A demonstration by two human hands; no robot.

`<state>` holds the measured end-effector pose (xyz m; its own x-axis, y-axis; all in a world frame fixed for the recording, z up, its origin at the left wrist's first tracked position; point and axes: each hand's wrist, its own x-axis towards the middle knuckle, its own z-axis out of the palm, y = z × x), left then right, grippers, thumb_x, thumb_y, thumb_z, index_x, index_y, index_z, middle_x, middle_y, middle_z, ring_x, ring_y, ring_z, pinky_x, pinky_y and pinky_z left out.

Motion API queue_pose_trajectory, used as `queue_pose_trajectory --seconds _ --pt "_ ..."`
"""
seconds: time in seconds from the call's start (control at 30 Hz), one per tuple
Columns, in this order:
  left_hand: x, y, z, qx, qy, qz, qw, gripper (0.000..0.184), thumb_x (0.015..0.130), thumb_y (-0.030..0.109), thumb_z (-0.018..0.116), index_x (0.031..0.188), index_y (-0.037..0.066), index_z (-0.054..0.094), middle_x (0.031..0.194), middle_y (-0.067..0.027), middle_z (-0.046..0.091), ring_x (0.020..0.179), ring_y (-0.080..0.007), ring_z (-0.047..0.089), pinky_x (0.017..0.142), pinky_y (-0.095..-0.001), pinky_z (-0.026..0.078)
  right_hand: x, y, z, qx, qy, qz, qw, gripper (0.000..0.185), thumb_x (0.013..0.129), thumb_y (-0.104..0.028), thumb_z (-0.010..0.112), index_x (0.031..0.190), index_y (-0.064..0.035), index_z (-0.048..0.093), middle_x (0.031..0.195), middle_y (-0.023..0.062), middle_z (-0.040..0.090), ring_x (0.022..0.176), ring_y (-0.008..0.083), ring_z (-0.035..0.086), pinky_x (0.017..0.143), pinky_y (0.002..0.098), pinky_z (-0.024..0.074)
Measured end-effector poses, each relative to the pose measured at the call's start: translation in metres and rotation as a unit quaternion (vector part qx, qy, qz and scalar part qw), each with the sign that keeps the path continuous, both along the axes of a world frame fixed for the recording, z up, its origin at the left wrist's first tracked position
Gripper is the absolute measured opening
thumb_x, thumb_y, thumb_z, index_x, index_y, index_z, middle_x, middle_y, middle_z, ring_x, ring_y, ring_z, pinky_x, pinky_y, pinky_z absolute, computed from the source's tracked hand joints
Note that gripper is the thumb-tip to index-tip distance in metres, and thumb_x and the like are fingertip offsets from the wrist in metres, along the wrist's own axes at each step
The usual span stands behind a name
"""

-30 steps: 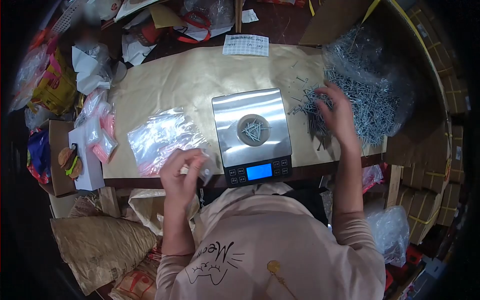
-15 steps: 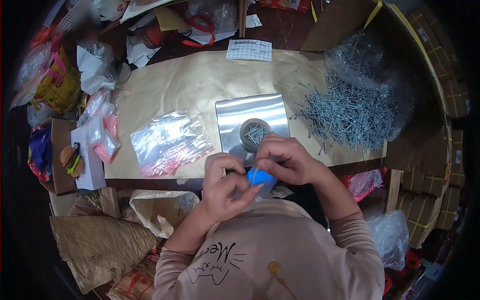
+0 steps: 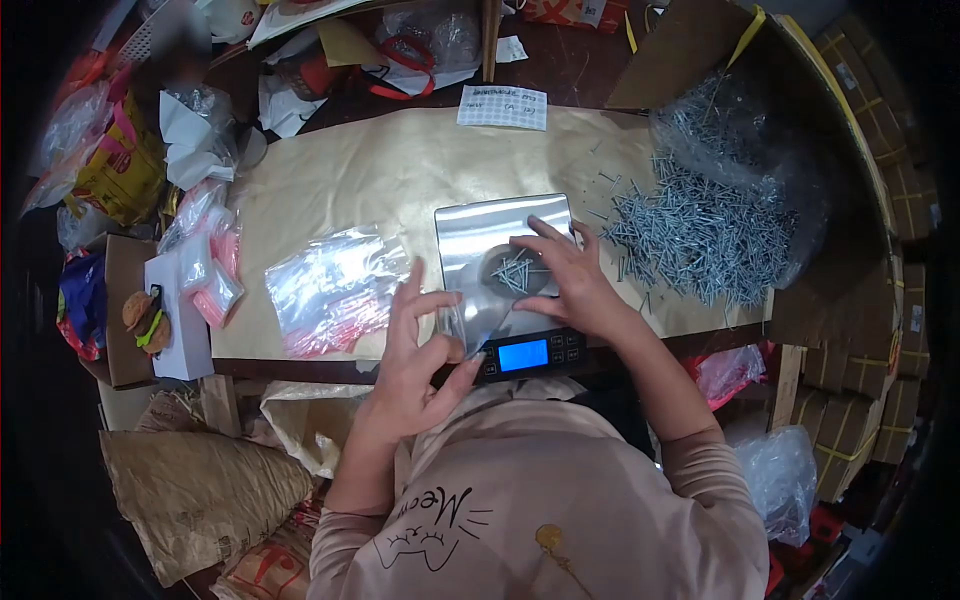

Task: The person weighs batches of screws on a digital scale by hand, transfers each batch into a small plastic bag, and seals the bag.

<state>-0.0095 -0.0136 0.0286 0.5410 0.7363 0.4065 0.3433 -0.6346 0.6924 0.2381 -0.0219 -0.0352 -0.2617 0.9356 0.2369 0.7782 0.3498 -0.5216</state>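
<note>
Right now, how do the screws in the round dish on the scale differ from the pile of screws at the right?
The dish screws are a small handful, while the large pile holds far more. The dish screws sit together on the scale; the large pile sprawls over brown paper. The right hand is close by the dish screws, with neither hand at the large pile. Both are silvery metal, lying in mixed directions.

From where I stand, the left forearm (image 3: 362,468) reaches forward and the right forearm (image 3: 668,385) slants inward, both bare; the left hand (image 3: 415,375) has its forefinger extended away from the body, other fingers curled near the thumb, while the right hand (image 3: 585,290) arches, thumb and fingers parted wide
</note>
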Motion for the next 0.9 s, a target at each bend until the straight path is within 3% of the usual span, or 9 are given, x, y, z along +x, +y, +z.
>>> queue_pose_trajectory --seconds 0.03,0.13,0.17,0.27,0.4,0.53,0.63,0.77,0.9 --pt "-0.002 -0.001 -0.008 -0.02 -0.024 -0.015 0.999 0.016 0.073 0.004 0.072 0.073 0.004 0.056 0.088 -0.0098 0.063 0.093 -0.0333 0.06 0.083 -0.0424 0.043 0.001 0.002 -0.001 0.003 0.006 0.003 1.0 0.074 0.064 -0.032 0.082 0.125 -0.0092 0.046 0.126 0.0129 0.053 0.125 0.0282 0.046 0.104 0.0453 0.0304" --pt "-0.006 -0.008 -0.019 -0.114 0.024 -0.036 0.993 0.013 0.074 0.003 0.071 0.078 0.001 0.058 0.093 -0.0135 0.061 0.078 -0.0292 0.061 0.07 -0.0362 0.047 0.004 0.006 0.018 -0.185 0.333 -0.016 0.924 0.065 0.067 -0.024 0.082 0.12 -0.0081 0.048 0.12 0.0112 0.056 0.117 0.0225 0.052 0.097 0.0372 0.0396" --pt "-0.006 -0.01 -0.02 -0.149 0.058 -0.04 0.986 0.012 0.075 0.003 0.071 0.079 0.0 0.059 0.094 -0.0148 0.06 0.073 -0.0276 0.06 0.064 -0.0343 0.048 0.005 0.007 0.026 -0.171 0.346 0.004 0.922 0.061 0.066 -0.014 0.079 0.118 -0.0077 0.049 0.113 0.0078 0.055 0.108 0.0181 0.053 0.089 0.0291 0.0443" --pt "0.008 -0.011 -0.021 -0.158 0.051 -0.065 0.984 0.01 0.078 -0.001 0.067 0.085 0.001 0.062 0.098 -0.0173 0.054 0.077 -0.0216 0.058 0.061 -0.0305 0.046 0.003 0.011 0.047 -0.191 0.381 0.1 0.899 0.056 0.062 -0.013 0.075 0.112 -0.0084 0.052 0.112 0.0058 0.051 0.109 0.0164 0.049 0.094 0.0309 0.0402" --pt "0.025 -0.014 -0.028 -0.071 -0.013 -0.04 0.997 0.016 0.076 -0.003 0.067 0.09 0.002 0.064 0.09 -0.0116 0.049 0.069 -0.0213 0.055 0.058 -0.0311 0.045 -0.02 0.011 0.084 -0.126 0.17 0.161 0.964 0.05 0.052 -0.005 0.064 0.102 -0.0088 0.056 0.1 0.01 0.047 0.096 0.026 0.051 0.083 0.0312 0.0431" --pt "0.027 -0.014 -0.03 -0.016 -0.024 -0.018 0.999 0.019 0.073 -0.004 0.067 0.091 0.003 0.065 0.088 -0.0099 0.049 0.064 -0.0205 0.055 0.053 -0.0305 0.044 -0.032 0.007 0.089 -0.053 0.109 0.162 0.979 0.048 0.052 -0.002 0.063 0.099 -0.0089 0.056 0.096 0.0109 0.047 0.092 0.0301 0.051 0.079 0.0333 0.0435" --pt "0.024 -0.013 -0.029 -0.012 -0.023 -0.005 1.0 0.016 0.073 -0.004 0.067 0.088 0.002 0.065 0.091 -0.0113 0.052 0.065 -0.0203 0.055 0.054 -0.0299 0.044 -0.017 0.008 0.097 -0.092 0.176 0.16 0.967 0.05 0.056 -0.002 0.066 0.104 -0.0091 0.055 0.098 0.0097 0.049 0.094 0.029 0.051 0.084 0.0323 0.0425" --pt "0.017 -0.006 -0.025 0.022 -0.027 0.038 0.999 0.01 0.078 -0.004 0.065 0.086 0.002 0.062 0.104 -0.0149 0.057 0.075 -0.0218 0.057 0.066 -0.0299 0.048 0.007 0.009 0.059 -0.157 0.28 0.057 0.945 0.061 0.063 -0.015 0.079 0.116 -0.0106 0.05 0.112 0.0088 0.053 0.106 0.0277 0.05 0.096 0.0339 0.0375" --pt "0.009 -0.003 -0.027 -0.13 -0.11 0.029 0.985 0.009 0.083 -0.004 0.062 0.09 0.0 0.059 0.112 -0.0208 0.062 0.093 -0.0284 0.064 0.076 -0.0327 0.051 0.008 0.007 0.02 -0.07 0.06 0.009 0.996 0.065 0.067 -0.023 0.081 0.123 -0.0132 0.05 0.129 0.0078 0.051 0.124 0.0294 0.044 0.104 0.0443 0.027"
